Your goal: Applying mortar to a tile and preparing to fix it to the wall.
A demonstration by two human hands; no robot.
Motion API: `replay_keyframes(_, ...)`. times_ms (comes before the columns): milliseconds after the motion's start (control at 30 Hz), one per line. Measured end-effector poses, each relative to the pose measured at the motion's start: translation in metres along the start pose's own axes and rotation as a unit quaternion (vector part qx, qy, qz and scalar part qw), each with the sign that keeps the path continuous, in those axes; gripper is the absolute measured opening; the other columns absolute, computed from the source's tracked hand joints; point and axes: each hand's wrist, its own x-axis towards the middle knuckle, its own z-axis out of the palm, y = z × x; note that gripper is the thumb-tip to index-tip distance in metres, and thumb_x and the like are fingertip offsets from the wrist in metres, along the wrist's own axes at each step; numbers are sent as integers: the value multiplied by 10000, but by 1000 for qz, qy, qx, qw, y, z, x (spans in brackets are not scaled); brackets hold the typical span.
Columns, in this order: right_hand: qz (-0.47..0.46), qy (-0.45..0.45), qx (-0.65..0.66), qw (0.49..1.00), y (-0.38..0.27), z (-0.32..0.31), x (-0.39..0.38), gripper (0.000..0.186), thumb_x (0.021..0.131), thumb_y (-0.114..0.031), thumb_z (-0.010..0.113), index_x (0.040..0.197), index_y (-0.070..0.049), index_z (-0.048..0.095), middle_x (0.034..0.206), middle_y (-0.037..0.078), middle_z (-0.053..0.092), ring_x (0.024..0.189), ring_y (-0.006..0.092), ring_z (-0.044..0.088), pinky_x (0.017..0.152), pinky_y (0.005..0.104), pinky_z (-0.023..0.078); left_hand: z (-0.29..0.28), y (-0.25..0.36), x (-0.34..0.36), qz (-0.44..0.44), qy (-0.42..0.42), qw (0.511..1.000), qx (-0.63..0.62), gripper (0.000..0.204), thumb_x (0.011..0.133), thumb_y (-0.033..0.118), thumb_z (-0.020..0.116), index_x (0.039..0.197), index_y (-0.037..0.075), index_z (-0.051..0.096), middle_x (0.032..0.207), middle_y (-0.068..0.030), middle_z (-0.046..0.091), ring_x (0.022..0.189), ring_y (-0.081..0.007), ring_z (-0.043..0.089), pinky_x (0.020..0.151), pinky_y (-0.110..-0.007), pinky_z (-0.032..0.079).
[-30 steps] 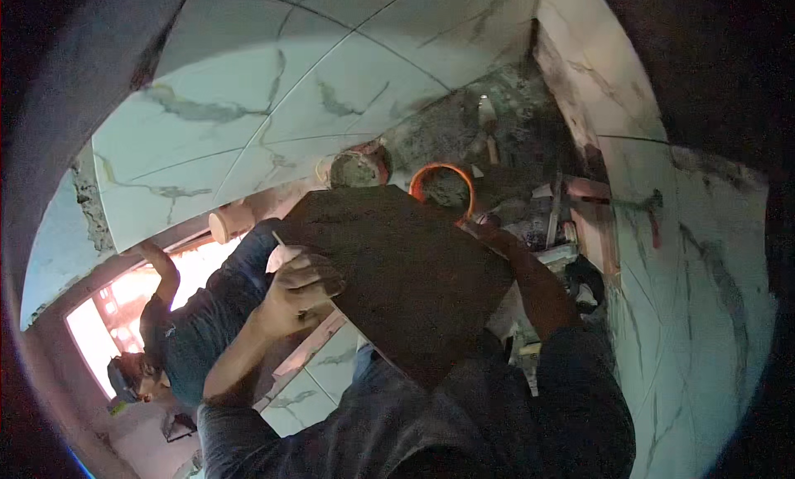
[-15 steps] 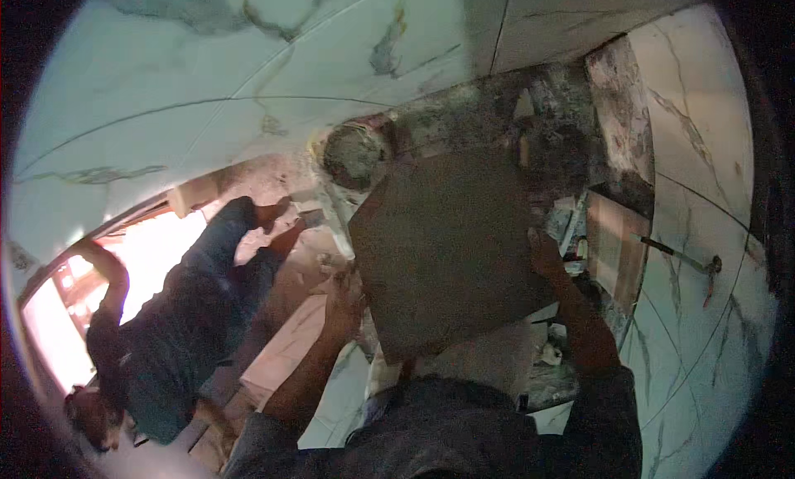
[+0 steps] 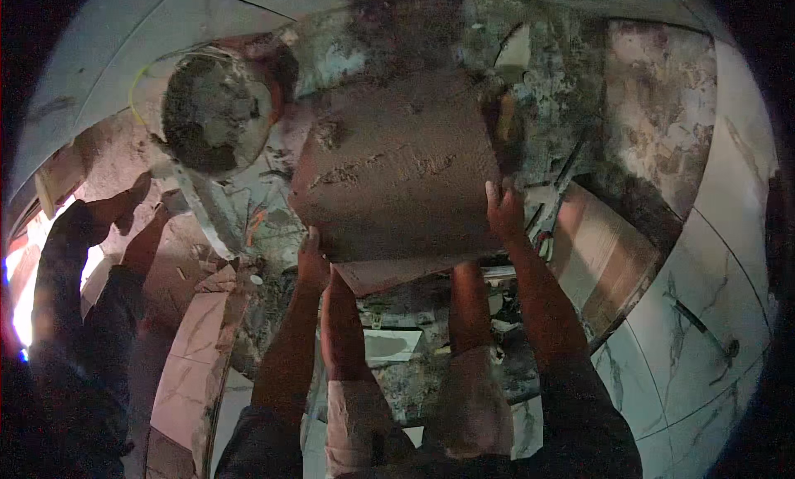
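Note:
A square brown tile [image 3: 397, 218] is held in front of me, its rough face up, with streaks and lumps of mortar on its far half. My left hand [image 3: 311, 262] grips its near left edge with the thumb on top. My right hand [image 3: 504, 207] is closed on the right edge, thumb also on top. The fingers beneath the tile are hidden. Beyond its far left corner stands a round bucket [image 3: 267, 123] with grey mortar [image 3: 203, 115] inside. My bare legs show below the tile's near edge.
At left, another person's arm [image 3: 70, 239] and feet [image 3: 124, 204] are close to the bucket. A pale strip [image 3: 203, 214] lies beside it. To the right are red-handled pliers [image 3: 543, 242], a brownish panel [image 3: 609, 251] and a hammer [image 3: 702, 326] on marbled tiles. Rubble covers the rough floor.
The view has tipped down and the tile lies flatter, so mortar on its face now shows. Both hands still hold it. The other person appears farther toward the left rim.

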Motion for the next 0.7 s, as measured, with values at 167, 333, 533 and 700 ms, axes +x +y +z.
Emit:
replay_keyframes(167,34,-30,14,999,-42,22,11,578,790,-396,492,1195,-10,347,1122,220,444,837,323,546,674,390,450,-96,-26,31,240,-5,869,433,415,864,239,367,1187,-14,303,1023,-204,431,906,-281,463,700,-364,411)
replay_keyframes(333,38,-209,-77,974,-10,-8,49,440,829,-332,441,1098,16,442,1027,211,489,884,314,506,737,378,416,-18,8,-2,118,50,953,276,417,858,227,387,1188,-17,315,1042,-185,443,905,-257,474,705,-350,404)
replay_keyframes(533,-42,77,-200,976,94,9,200,438,853,-382,334,1106,-41,442,1080,166,472,939,300,483,788,396,381,-29,-22,24,193,22,657,729,523,843,372,419,1215,20,313,1148,-128,429,1000,-231,442,792,-353,375)
replay_keyframes(700,123,-59,161,978,52,12,199,491,822,-398,377,1174,-57,370,1150,147,429,1023,292,424,830,396,351,-44,3,-7,80,36,996,-31,557,813,394,470,1199,16,336,1114,-137,461,1022,-236,432,850,-368,359)
